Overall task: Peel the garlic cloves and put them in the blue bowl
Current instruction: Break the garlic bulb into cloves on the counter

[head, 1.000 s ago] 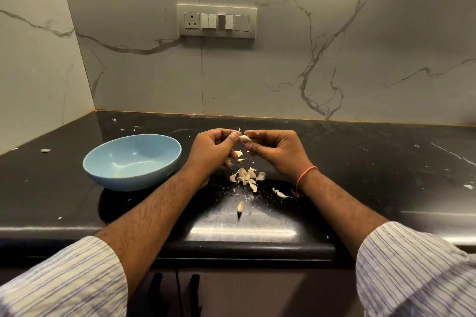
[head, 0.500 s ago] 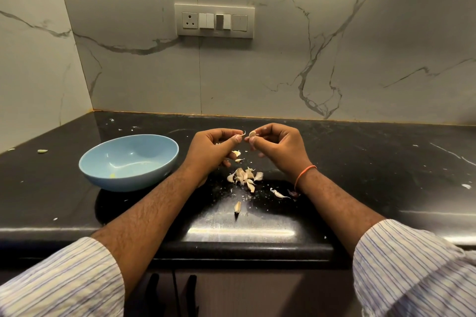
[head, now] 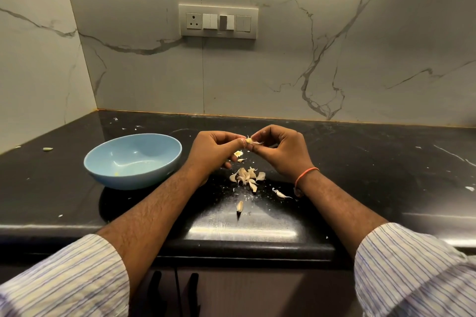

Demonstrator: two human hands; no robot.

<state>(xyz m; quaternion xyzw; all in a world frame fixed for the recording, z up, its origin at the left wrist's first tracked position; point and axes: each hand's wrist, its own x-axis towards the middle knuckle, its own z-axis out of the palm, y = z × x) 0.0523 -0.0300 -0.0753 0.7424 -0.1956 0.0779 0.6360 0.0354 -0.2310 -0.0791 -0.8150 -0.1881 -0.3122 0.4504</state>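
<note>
A small garlic clove (head: 248, 140) with loose papery skin is pinched between the fingertips of my left hand (head: 215, 152) and my right hand (head: 279, 153), held above the black counter (head: 360, 162). The blue bowl (head: 134, 159) stands to the left of my left hand; only a tiny yellowish speck shows inside it. A heap of garlic skins (head: 246, 177) lies on the counter below my hands. One unpeeled clove (head: 239, 206) lies nearer the front edge.
More skin scraps (head: 280, 193) lie by my right wrist, and a small piece (head: 238, 153) sits under my fingers. A greenish bit (head: 48, 149) rests at the far left. Marble walls close the back and left; a switch panel (head: 218, 21) is on the back wall.
My hands stay together over the skin heap. The clove between my fingertips has turned a little, and a strip of skin now sticks out to its right.
</note>
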